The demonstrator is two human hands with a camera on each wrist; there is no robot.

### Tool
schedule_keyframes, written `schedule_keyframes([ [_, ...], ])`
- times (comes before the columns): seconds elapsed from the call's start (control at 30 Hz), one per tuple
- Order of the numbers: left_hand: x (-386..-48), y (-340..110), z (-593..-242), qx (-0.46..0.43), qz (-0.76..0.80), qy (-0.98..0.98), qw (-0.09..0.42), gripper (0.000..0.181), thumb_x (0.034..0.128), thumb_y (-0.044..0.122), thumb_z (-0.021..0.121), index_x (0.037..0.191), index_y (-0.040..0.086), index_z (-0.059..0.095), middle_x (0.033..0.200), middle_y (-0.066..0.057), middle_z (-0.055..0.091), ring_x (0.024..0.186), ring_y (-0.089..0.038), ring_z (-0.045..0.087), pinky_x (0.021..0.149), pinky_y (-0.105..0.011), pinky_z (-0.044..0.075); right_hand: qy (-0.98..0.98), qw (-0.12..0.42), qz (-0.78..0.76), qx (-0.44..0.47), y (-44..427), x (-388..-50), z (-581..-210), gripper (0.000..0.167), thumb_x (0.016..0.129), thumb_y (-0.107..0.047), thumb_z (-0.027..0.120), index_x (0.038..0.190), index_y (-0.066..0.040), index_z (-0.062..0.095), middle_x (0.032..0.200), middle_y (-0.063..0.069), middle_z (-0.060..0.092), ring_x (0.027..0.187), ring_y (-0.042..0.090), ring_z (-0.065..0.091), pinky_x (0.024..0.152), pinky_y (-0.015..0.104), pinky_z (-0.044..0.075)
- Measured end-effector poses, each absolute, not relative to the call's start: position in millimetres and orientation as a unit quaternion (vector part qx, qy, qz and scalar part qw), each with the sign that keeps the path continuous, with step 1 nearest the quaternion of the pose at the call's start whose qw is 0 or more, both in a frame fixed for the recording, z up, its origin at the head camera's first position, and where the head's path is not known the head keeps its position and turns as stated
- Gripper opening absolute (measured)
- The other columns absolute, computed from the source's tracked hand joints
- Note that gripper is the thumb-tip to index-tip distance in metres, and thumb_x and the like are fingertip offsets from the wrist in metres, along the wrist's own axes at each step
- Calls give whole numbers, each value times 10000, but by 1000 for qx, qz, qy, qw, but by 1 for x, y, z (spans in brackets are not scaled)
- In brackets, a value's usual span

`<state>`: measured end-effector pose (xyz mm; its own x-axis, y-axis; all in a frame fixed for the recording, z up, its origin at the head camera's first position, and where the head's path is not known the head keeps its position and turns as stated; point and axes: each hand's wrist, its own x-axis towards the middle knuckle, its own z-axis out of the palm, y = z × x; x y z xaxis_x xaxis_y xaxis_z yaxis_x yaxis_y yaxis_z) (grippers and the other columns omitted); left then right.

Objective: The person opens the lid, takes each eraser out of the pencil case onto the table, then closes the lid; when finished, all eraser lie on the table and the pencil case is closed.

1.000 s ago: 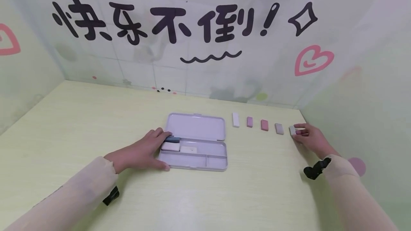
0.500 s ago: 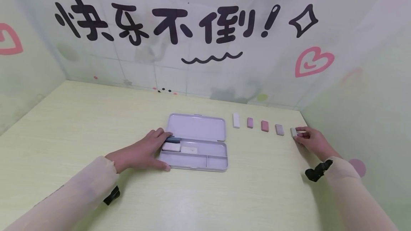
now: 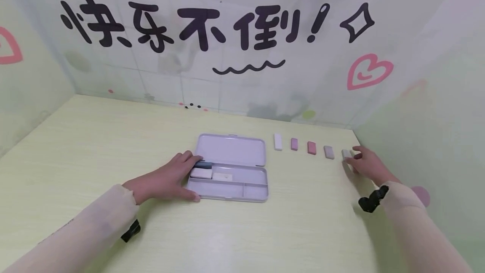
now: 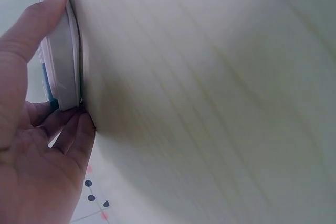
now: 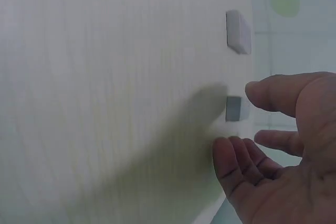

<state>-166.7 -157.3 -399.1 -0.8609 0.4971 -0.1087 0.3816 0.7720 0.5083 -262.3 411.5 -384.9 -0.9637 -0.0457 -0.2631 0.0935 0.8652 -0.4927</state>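
An open lilac pencil case (image 3: 217, 189) lies on the table, lid folded back. My left hand (image 3: 164, 183) grips its left end, thumb at the front corner and fingers at the back corner; the left wrist view shows the thumb on the case's side (image 4: 62, 56). Inside are a dark blue piece (image 3: 204, 165) and two white blocks (image 3: 201, 174). At the far right, my right hand (image 3: 369, 167) hovers around a small grey eraser (image 3: 345, 155). In the right wrist view, thumb and fingers stand apart from that eraser (image 5: 233, 108), which rests on the table.
A row of erasers leads left from the grey one: a lilac-grey one (image 3: 329, 152), a red-pink one (image 3: 311, 148), a purple one (image 3: 294, 144) and a long white one (image 3: 278, 142). A printed curtain (image 3: 242, 92) stands along the table's back edge, another wall on the right.
My right hand has let go of the grey eraser, its fingers spreading apart. The eraser stays at the end of the row. My left hand has not moved from the pencil case.
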Motion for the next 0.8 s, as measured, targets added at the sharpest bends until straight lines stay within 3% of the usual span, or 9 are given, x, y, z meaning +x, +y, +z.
schedule_keyframes([
  [0.07, -167, -158, -398, 236, 242, 934, 117, 1049, 785, 494, 900, 1541, -36, 403, 1286, -83, 505, 1187, -255, 441, 1035, -472, 479, 964, 110, -243, -10, 401, -264, -385, 691, 1079, -241, 524, 1528, 201, 239, 1405, 483, 402, 1185, 538, 569, 972, 601, 511],
  [0.17, -167, -160, -398, 238, 240, 934, 113, 1040, 782, 491, 903, 1532, -35, 410, 1279, -83, 508, 1178, -252, 442, 1033, -472, 478, 968, 65, -236, -47, 378, -265, -384, 623, 1078, -209, 528, 1517, 175, 308, 1384, 468, 401, 1247, 605, 491, 996, 663, 480],
  [0.43, -168, -156, -399, 243, 245, 931, 115, 1042, 784, 486, 902, 1535, -39, 406, 1274, -82, 507, 1173, -251, 440, 1029, -469, 479, 943, -35, -264, -200, 288, -258, -372, 373, 1053, -58, 572, 1385, 111, 544, 1273, 313, 596, 1135, 435, 627, 957, 557, 555],
  [0.57, -167, -156, -400, 242, 243, 933, 113, 1047, 782, 485, 905, 1535, -41, 404, 1258, -80, 506, 1152, -244, 437, 1018, -465, 479, 914, -25, -272, -300, 244, -247, -368, 294, 1025, -13, 606, 1306, 72, 629, 1187, 219, 703, 1056, 324, 699, 886, 434, 598],
  [0.8, -166, -157, -400, 242, 249, 931, 114, 1045, 788, 494, 897, 1539, -37, 401, 1260, -73, 498, 1149, -238, 429, 1016, -461, 473, 875, 86, -282, -385, 183, -224, -365, 284, 1028, -67, 622, 1305, -18, 661, 1233, 119, 732, 1098, 229, 713, 950, 374, 591],
])
